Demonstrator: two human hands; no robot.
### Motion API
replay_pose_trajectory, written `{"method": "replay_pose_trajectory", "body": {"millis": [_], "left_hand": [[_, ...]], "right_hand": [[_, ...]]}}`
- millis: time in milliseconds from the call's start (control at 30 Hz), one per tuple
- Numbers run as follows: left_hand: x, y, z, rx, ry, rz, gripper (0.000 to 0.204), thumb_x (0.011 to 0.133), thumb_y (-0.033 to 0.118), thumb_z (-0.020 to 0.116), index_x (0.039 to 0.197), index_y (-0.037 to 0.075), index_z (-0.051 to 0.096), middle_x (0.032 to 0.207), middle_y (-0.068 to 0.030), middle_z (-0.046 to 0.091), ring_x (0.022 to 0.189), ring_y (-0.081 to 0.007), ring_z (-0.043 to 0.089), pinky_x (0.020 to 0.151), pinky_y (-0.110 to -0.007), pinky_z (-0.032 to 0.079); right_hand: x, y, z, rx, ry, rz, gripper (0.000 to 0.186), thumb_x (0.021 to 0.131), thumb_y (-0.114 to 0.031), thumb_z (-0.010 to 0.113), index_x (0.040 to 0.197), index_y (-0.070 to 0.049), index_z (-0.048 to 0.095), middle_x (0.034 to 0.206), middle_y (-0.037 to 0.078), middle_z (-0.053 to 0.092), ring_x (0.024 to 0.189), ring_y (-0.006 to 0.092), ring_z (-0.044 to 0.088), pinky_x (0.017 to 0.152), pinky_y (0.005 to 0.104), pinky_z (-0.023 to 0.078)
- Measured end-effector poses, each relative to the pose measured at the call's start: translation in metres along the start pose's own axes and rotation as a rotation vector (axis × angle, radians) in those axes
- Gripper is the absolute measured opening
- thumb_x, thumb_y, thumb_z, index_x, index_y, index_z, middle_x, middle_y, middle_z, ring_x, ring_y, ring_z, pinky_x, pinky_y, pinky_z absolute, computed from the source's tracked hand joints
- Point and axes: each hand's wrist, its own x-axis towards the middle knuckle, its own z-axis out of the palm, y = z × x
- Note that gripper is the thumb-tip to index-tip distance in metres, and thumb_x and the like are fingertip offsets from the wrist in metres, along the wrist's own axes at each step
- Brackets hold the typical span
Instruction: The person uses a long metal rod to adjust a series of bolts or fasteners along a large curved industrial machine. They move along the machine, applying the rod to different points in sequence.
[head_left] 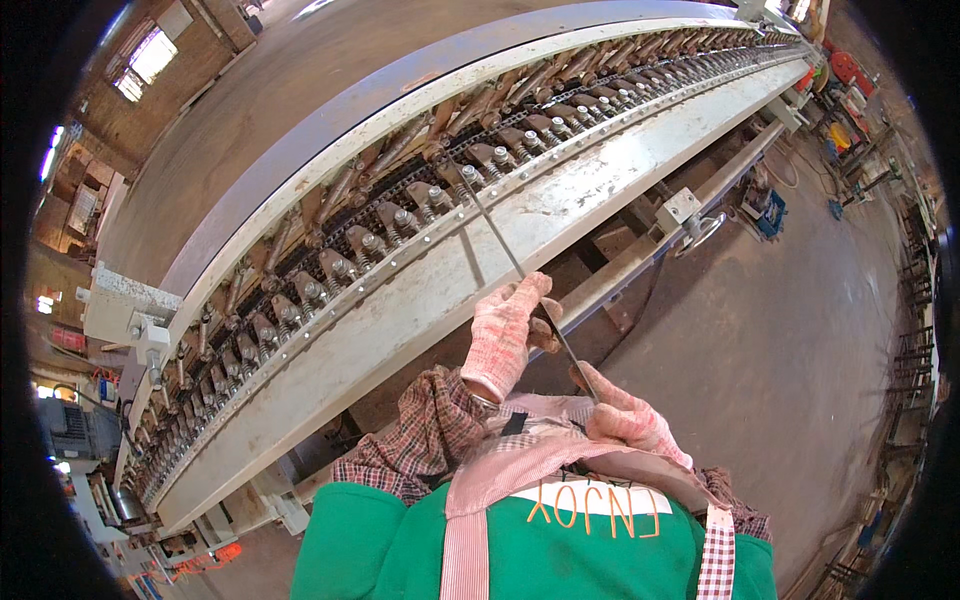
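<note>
A thin dark metal rod (497,236) slants from my chest up to the long machine. My left hand (503,335), in a pinkish-white knit glove, is closed around the middle of the rod. Lower down, near its close end, my right hand (632,420) in a matching glove grips the rod with thumb and fingers. The rod's far end reaches the row of spring-loaded bolts (487,160) along the machine's chain track. Whether it touches a bolt I cannot tell. The rod passes above the machine's pale metal ledge (420,310), casting a shadow there.
A lower rail (640,262) with a metal block (679,210) and a handwheel (702,232) runs along the machine's near side. A blue device (770,213) stands on the floor to the right. Racks (905,340) line the far right, and brick walls (190,60) stand at the back left.
</note>
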Motion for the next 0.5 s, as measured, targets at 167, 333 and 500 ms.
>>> {"method": "replay_pose_trajectory", "body": {"millis": [167, 333, 500], "left_hand": [[0.007, 0.010, 0.003, 0.037, -0.008, -0.018, 0.033, 0.097, 0.029, 0.065, 0.113, 0.001, 0.068, 0.087, -0.0109, 0.070, 0.058, -0.0146, 0.062, 0.051, -0.030, 0.056], [0.020, 0.017, -0.010, 0.095, 0.062, 0.001, 0.032, 0.095, 0.030, 0.066, 0.112, 0.003, 0.069, 0.089, -0.0103, 0.070, 0.062, -0.0165, 0.063, 0.053, -0.031, 0.055], [0.020, 0.005, -0.014, 0.149, 0.100, -0.008, 0.032, 0.093, 0.031, 0.069, 0.105, 0.002, 0.069, 0.087, -0.0088, 0.070, 0.060, -0.0150, 0.060, 0.052, -0.029, 0.052]], "right_hand": [[0.007, -0.010, -0.001, 0.033, -0.058, -0.006, 0.059, 0.100, -0.006, 0.061, 0.155, -0.008, 0.041, 0.071, -0.006, 0.047, 0.059, 0.0039, 0.041, 0.053, 0.0206, 0.035], [0.025, -0.009, 0.022, -0.173, -0.023, 0.000, 0.062, 0.100, -0.012, 0.061, 0.157, -0.010, 0.037, 0.094, -0.002, 0.062, 0.076, 0.0042, 0.055, 0.067, 0.0211, 0.046], [0.048, 0.022, -0.008, -0.362, -0.025, -0.155, 0.065, 0.100, -0.009, 0.062, 0.158, -0.008, 0.034, 0.121, 0.005, 0.067, 0.095, 0.0091, 0.064, 0.085, 0.0249, 0.053]]}}
